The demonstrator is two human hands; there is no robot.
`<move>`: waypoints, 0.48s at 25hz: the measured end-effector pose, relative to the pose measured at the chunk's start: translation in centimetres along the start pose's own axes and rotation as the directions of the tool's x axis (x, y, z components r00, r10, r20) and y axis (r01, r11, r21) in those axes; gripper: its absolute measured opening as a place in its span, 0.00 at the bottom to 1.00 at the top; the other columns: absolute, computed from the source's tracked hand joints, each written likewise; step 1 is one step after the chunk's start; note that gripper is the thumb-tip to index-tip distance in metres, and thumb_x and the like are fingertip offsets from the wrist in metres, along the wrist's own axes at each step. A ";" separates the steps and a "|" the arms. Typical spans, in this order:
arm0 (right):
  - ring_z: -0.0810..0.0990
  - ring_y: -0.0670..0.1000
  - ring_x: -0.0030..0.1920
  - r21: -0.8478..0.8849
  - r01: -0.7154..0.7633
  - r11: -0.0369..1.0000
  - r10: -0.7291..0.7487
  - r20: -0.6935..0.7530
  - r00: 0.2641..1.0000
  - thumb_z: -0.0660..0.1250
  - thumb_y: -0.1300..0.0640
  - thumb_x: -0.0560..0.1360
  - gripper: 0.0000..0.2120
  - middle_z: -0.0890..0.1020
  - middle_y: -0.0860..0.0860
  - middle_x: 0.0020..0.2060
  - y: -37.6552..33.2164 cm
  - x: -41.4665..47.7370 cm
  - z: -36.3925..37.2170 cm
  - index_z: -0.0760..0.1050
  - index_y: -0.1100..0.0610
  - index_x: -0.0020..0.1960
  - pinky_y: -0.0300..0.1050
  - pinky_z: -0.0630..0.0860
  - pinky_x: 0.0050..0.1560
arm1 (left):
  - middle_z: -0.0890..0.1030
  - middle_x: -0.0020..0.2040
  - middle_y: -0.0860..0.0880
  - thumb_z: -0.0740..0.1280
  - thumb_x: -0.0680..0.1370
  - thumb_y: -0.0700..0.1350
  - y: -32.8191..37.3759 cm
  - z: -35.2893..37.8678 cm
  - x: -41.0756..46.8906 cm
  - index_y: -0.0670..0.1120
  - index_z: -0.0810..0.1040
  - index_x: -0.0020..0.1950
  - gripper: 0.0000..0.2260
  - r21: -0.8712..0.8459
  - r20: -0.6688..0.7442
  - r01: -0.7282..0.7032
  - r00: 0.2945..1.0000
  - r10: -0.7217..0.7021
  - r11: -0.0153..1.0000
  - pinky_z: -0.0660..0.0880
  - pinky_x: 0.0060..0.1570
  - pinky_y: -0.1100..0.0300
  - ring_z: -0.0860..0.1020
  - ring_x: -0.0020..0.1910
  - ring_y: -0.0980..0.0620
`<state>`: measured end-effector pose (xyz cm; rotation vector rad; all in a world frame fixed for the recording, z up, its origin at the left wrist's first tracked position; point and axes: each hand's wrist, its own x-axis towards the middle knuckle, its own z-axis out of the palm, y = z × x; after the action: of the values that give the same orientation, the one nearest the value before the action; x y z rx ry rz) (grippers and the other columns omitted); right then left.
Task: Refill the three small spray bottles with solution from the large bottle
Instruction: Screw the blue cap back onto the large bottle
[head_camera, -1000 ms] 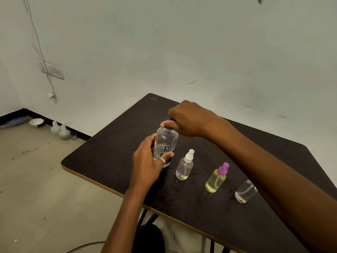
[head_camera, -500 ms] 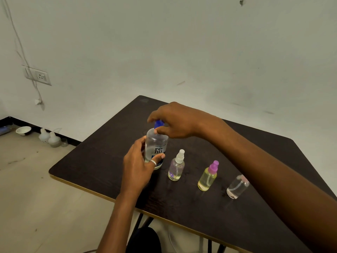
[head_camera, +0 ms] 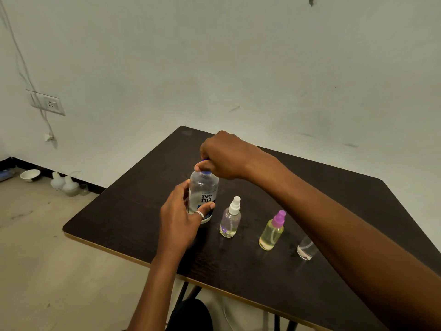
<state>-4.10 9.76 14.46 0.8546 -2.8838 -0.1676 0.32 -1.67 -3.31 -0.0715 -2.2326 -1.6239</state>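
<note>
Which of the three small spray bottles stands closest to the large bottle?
The white-capped spray bottle, beside the large bottle; the purple-capped bottle and the clear bottle stand farther right.

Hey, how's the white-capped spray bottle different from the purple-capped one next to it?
The white-capped bottle holds only a shallow layer of yellowish liquid; the purple-capped bottle is mostly full of yellow liquid. The white-capped bottle stands closer to the large bottle than the purple-capped bottle. Both stand upright, capped, on the table.

Left hand (head_camera: 181, 218) grips the upright large bottle (head_camera: 203, 194) on the dark table (head_camera: 133, 211); right hand (head_camera: 224, 156) pinches its blue cap (head_camera: 205, 173); three small spray bottles (head_camera: 230, 218) stand right
</note>
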 end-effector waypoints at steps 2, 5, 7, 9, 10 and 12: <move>0.71 0.48 0.31 -0.043 -0.016 0.999 0.015 -0.024 1.000 0.66 0.43 0.76 0.21 0.71 0.50 0.29 -0.3 0.1 0.0 0.65 0.54 0.32 0.40 0.64 0.30 | 0.78 0.65 0.52 0.79 0.68 0.53 0.0 0.0 0.0 0.53 0.71 0.70 0.33 0.002 0.001 0.000 1.000 0.000 1.000 0.72 0.53 0.67 0.75 0.62 0.57; 0.66 0.45 0.28 -0.080 -0.052 0.995 0.048 -0.045 0.998 0.65 0.40 0.76 0.25 0.67 0.49 0.28 -1.0 0.0 -0.3 0.59 0.53 0.30 0.39 0.58 0.28 | 0.78 0.65 0.53 0.78 0.68 0.53 0.0 -0.1 0.0 0.53 0.71 0.70 0.33 0.008 0.002 -0.001 1.000 0.001 1.000 0.71 0.52 0.70 0.75 0.61 0.58; 0.64 0.46 0.28 -0.103 -0.077 0.992 0.071 -0.057 0.996 0.63 0.37 0.76 0.26 0.66 0.49 0.28 -1.3 -0.1 -0.1 0.58 0.53 0.30 0.40 0.57 0.27 | 0.78 0.64 0.54 0.78 0.68 0.53 0.0 -0.1 0.0 0.53 0.71 0.70 0.33 -0.003 0.004 -0.003 1.000 0.003 1.000 0.70 0.51 0.72 0.74 0.61 0.59; 0.66 0.47 0.28 -0.086 -0.084 0.993 0.080 -0.046 0.996 0.60 0.36 0.77 0.27 0.67 0.50 0.28 -1.4 -0.2 0.1 0.61 0.55 0.30 0.42 0.59 0.27 | 0.77 0.63 0.55 0.78 0.68 0.54 0.0 -0.2 -0.1 0.54 0.71 0.70 0.33 -0.012 0.003 -0.010 1.000 0.010 1.000 0.70 0.51 0.72 0.75 0.60 0.59; 0.69 0.49 0.29 -0.043 -0.081 0.996 0.080 -0.026 0.996 0.58 0.36 0.77 0.27 0.70 0.51 0.28 -1.2 -0.3 0.1 0.65 0.56 0.31 0.44 0.63 0.28 | 0.77 0.63 0.56 0.78 0.68 0.54 0.0 -0.2 -0.1 0.54 0.71 0.70 0.33 -0.011 0.005 -0.013 1.000 0.013 1.000 0.70 0.51 0.73 0.75 0.60 0.59; 0.77 0.52 0.35 0.069 -0.034 0.997 0.031 0.032 0.999 0.56 0.38 0.79 0.26 0.78 0.54 0.34 -0.3 -0.6 -0.6 0.76 0.58 0.38 0.50 0.73 0.37 | 0.77 0.63 0.56 0.78 0.67 0.54 0.0 -0.2 0.0 0.54 0.71 0.69 0.33 -0.011 0.007 -0.013 1.000 0.013 1.000 0.70 0.50 0.73 0.75 0.60 0.59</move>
<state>-3.37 9.77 14.91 0.8229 -2.9458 -0.0778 0.40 -1.83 -3.29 -0.0945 -2.2233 -1.6320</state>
